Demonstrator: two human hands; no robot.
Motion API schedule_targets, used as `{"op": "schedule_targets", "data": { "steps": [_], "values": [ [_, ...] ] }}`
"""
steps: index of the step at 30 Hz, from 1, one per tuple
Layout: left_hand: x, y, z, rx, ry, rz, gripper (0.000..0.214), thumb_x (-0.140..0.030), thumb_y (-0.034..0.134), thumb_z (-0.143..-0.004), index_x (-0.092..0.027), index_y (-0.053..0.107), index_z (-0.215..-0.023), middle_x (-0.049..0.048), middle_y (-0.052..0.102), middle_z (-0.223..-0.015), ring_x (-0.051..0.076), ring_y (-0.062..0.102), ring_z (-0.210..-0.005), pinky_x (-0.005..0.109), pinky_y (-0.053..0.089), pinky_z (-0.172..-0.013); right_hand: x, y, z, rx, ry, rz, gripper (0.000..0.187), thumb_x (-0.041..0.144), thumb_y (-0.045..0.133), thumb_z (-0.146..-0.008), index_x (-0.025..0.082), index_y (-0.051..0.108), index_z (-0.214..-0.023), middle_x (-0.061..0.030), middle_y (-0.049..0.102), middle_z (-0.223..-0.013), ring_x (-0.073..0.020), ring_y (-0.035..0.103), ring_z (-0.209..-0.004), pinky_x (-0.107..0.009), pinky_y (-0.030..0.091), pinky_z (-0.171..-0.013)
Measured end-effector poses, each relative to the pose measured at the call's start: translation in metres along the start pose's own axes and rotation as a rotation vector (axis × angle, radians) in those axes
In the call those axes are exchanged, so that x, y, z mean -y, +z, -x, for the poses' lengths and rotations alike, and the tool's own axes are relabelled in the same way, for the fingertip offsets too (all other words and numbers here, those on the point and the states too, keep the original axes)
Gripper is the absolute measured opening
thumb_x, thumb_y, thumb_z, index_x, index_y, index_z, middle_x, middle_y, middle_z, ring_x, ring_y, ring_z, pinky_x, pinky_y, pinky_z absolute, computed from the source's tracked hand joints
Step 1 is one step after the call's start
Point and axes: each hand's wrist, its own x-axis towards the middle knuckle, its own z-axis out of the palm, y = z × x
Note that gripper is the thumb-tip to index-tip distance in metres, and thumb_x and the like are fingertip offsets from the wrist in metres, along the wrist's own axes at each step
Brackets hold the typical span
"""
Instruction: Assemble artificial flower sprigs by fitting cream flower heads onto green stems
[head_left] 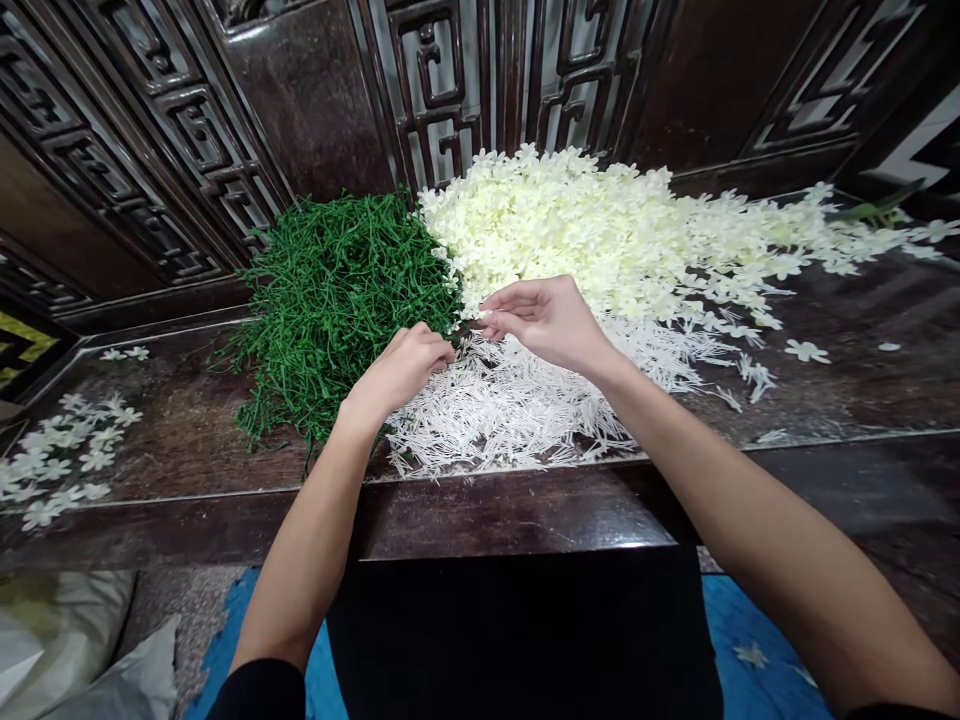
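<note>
My left hand (401, 365) is curled in a pinch at the right edge of a heap of green plastic stems (337, 290). My right hand (544, 318) hovers just to its right, fingertips pinched together on a small piece I cannot make out. Both hands meet above a pile of thin white plastic pieces (510, 400). Behind them lies a big mound of cream artificial flowers (600, 230).
All of it rests on a dark wooden ledge (187, 440) in front of carved wooden panels (435, 90). Finished small flowers (64, 450) lie at the left end. Loose petals are scattered to the right. Blue cloth (217, 650) and white sacks (67, 640) lie below.
</note>
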Motion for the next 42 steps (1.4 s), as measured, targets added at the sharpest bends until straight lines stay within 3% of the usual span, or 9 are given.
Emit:
{"op": "schedule_targets", "data": {
  "steps": [4, 8, 12, 16, 21, 26, 31, 38, 42],
  "values": [
    [-0.005, -0.006, -0.003, -0.093, -0.064, 0.006, 0.018, -0.017, 0.051, -0.095, -0.018, 0.068, -0.099, 0.0085, 0.071, -0.096, 0.023, 0.057, -0.094, 0.037, 0.048, -0.083, 0.0, -0.002, 0.0, 0.015, 0.008, -0.005, 0.023, 0.031, 0.081, -0.073, 0.012, 0.074, -0.085, -0.0079, 0.074, -0.074, -0.0191, 0.073, -0.065, -0.037, 0.065, -0.068],
    [-0.01, -0.007, -0.005, -0.227, -0.096, 0.041, 0.015, -0.018, 0.051, -0.096, -0.017, 0.065, -0.094, 0.008, 0.069, -0.097, 0.021, 0.062, -0.095, 0.038, 0.052, -0.088, 0.003, -0.002, 0.0, 0.013, 0.052, -0.034, 0.025, 0.029, 0.082, -0.071, 0.012, 0.072, -0.086, -0.0074, 0.074, -0.075, -0.0192, 0.074, -0.067, -0.035, 0.065, -0.069],
    [-0.012, -0.003, -0.006, -0.409, -0.11, 0.082, 0.01, -0.015, 0.052, -0.094, -0.016, 0.063, -0.092, 0.0129, 0.061, -0.123, 0.022, 0.063, -0.111, 0.041, 0.053, -0.097, 0.004, -0.003, 0.0, 0.007, 0.052, -0.023, 0.023, 0.029, 0.08, -0.072, 0.013, 0.072, -0.085, -0.0078, 0.074, -0.075, -0.0197, 0.074, -0.067, -0.036, 0.065, -0.07],
    [-0.015, -0.001, -0.008, -0.516, -0.159, 0.217, 0.011, -0.016, 0.051, -0.094, -0.016, 0.062, -0.095, 0.012, 0.061, -0.124, 0.019, 0.067, -0.101, 0.035, 0.059, -0.086, 0.003, -0.002, 0.0, 0.013, 0.015, -0.023, 0.021, 0.031, 0.079, -0.073, 0.014, 0.073, -0.083, -0.0084, 0.074, -0.077, -0.0207, 0.074, -0.069, -0.038, 0.066, -0.071],
    [-0.02, 0.0, -0.01, -0.501, -0.188, 0.281, 0.018, -0.01, 0.048, -0.093, -0.016, 0.064, -0.099, 0.0054, 0.07, -0.091, 0.013, 0.067, -0.079, 0.027, 0.055, -0.075, 0.003, 0.0, 0.001, 0.026, -0.004, -0.035, 0.018, 0.031, 0.077, -0.076, 0.015, 0.071, -0.083, -0.0076, 0.073, -0.076, -0.02, 0.074, -0.07, -0.038, 0.065, -0.071],
    [-0.025, 0.003, -0.012, -0.487, -0.192, 0.292, 0.011, -0.014, 0.058, -0.091, -0.016, 0.068, -0.094, 0.0055, 0.072, -0.091, 0.013, 0.064, -0.076, 0.025, 0.051, -0.068, 0.006, 0.003, 0.003, 0.018, 0.008, -0.036, 0.019, 0.03, 0.077, -0.076, 0.015, 0.071, -0.085, -0.0071, 0.073, -0.074, -0.0196, 0.073, -0.068, -0.038, 0.065, -0.073],
    [-0.026, 0.005, -0.012, -0.482, -0.176, 0.259, 0.013, -0.017, 0.062, -0.09, -0.017, 0.072, -0.098, 0.0044, 0.073, -0.085, 0.015, 0.063, -0.074, 0.027, 0.05, -0.069, 0.007, 0.005, 0.004, 0.003, -0.016, -0.046, 0.029, 0.031, 0.078, -0.076, 0.016, 0.075, -0.101, -0.0063, 0.076, -0.08, -0.0202, 0.075, -0.074, -0.04, 0.065, -0.08],
    [-0.029, 0.005, -0.011, -0.449, -0.226, 0.414, 0.016, -0.022, 0.051, -0.097, -0.018, 0.065, -0.091, 0.0001, 0.07, -0.069, 0.009, 0.055, -0.052, 0.023, 0.044, -0.054, 0.001, 0.006, 0.004, 0.023, -0.08, -0.028, 0.016, 0.032, 0.072, -0.081, 0.019, 0.079, -0.087, -0.0064, 0.077, -0.084, -0.0181, 0.074, -0.072, -0.036, 0.066, -0.073],
    [-0.029, 0.009, -0.011, -0.446, -0.222, 0.502, 0.016, -0.023, 0.048, -0.098, -0.019, 0.061, -0.092, 0.0016, 0.072, -0.075, 0.011, 0.066, -0.066, 0.023, 0.052, -0.064, 0.0, 0.007, 0.006, 0.025, -0.138, 0.027, 0.015, 0.027, 0.065, -0.086, 0.02, 0.078, -0.082, -0.0046, 0.076, -0.081, -0.0176, 0.074, -0.072, -0.034, 0.065, -0.071]
  ]
}}
